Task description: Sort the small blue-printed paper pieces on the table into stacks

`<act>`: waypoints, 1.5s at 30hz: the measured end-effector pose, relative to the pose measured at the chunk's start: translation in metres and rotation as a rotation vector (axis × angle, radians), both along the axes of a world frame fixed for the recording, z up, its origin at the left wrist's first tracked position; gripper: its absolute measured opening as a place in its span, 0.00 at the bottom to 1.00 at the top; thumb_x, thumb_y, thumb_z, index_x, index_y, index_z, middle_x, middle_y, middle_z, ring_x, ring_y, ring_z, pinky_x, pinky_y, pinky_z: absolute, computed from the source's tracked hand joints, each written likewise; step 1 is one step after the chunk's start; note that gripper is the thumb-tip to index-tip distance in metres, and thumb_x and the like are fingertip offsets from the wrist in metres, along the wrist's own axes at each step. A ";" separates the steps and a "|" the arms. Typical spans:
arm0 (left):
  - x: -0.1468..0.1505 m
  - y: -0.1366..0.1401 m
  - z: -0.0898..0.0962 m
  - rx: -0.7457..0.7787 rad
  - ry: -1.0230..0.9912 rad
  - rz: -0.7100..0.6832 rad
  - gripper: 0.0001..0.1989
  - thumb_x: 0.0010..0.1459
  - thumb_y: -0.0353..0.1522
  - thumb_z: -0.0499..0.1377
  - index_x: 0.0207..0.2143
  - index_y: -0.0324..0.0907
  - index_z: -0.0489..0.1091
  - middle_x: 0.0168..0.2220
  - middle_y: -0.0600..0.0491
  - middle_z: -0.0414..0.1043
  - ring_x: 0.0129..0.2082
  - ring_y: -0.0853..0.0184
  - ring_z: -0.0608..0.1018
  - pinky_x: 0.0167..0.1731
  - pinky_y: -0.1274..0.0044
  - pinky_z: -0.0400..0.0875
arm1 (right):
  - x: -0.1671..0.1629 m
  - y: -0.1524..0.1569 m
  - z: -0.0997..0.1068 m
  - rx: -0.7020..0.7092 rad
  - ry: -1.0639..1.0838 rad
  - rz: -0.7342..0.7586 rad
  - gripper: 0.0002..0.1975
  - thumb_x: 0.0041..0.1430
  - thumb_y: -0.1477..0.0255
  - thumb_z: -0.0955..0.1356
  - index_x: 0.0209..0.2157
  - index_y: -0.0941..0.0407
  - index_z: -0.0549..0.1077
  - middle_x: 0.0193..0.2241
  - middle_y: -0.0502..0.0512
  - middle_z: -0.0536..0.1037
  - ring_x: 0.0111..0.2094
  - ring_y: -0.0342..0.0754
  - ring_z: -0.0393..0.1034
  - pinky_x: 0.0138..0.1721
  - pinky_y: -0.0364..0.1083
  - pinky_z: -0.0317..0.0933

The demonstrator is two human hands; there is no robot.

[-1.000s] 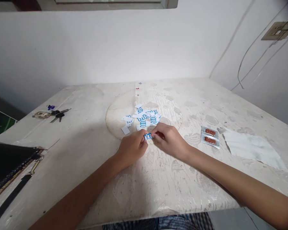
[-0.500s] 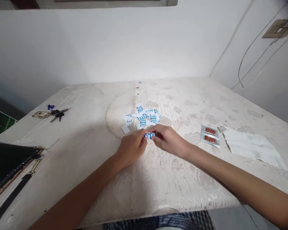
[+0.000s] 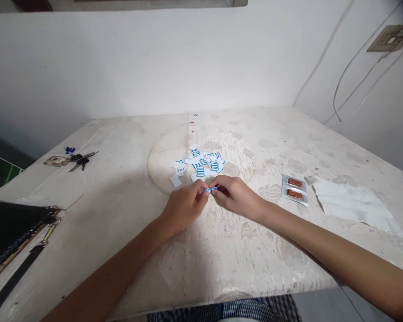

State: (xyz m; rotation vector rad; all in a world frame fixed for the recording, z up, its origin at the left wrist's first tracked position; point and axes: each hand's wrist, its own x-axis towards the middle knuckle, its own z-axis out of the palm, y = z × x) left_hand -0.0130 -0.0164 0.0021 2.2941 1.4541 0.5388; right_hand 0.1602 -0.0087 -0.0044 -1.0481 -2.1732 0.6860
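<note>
My left hand (image 3: 187, 201) and my right hand (image 3: 234, 195) meet near the middle of the table. Between their fingertips is a small piece of white paper with blue print (image 3: 211, 190), pinched at both ends. It shows as a thin strip, so its full shape is hard to make out. Just beyond my fingers lies a loose pile of white and blue-printed paper pieces (image 3: 201, 163), some overlapping. One plain white piece (image 3: 175, 180) rests at the pile's near left, close to my left knuckles.
A blister pack with two reddish-brown tablets (image 3: 294, 189) lies to the right, beside a white cloth (image 3: 356, 205). Keys (image 3: 79, 160) and a small blue object (image 3: 70, 150) are at the left. A black bag with a strap (image 3: 16, 232) sits at the left edge.
The blue-printed paper between my fingers has tipped or folded, now showing a narrower strip. My hands have drawn slightly closer together. The pile looks the same.
</note>
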 end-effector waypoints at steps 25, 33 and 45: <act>0.002 0.001 0.001 0.033 0.094 0.018 0.10 0.58 0.37 0.45 0.32 0.44 0.62 0.22 0.59 0.65 0.21 0.73 0.66 0.22 0.79 0.53 | 0.006 0.005 0.006 0.010 0.003 0.045 0.11 0.53 0.78 0.61 0.40 0.56 0.67 0.31 0.52 0.71 0.27 0.41 0.63 0.29 0.42 0.58; 0.003 0.001 -0.002 0.076 0.199 0.018 0.11 0.60 0.36 0.43 0.34 0.44 0.62 0.24 0.58 0.67 0.21 0.72 0.66 0.22 0.79 0.52 | 0.029 0.035 0.001 0.279 -0.121 -0.096 0.16 0.55 0.74 0.61 0.46 0.54 0.67 0.49 0.59 0.68 0.51 0.52 0.60 0.49 0.53 0.55; 0.002 0.000 0.000 0.089 0.214 -0.006 0.11 0.60 0.35 0.43 0.33 0.43 0.61 0.23 0.58 0.66 0.20 0.73 0.65 0.22 0.79 0.52 | 0.025 0.038 -0.002 0.401 -0.388 0.039 0.16 0.61 0.72 0.56 0.47 0.55 0.68 0.46 0.60 0.70 0.47 0.51 0.63 0.45 0.52 0.57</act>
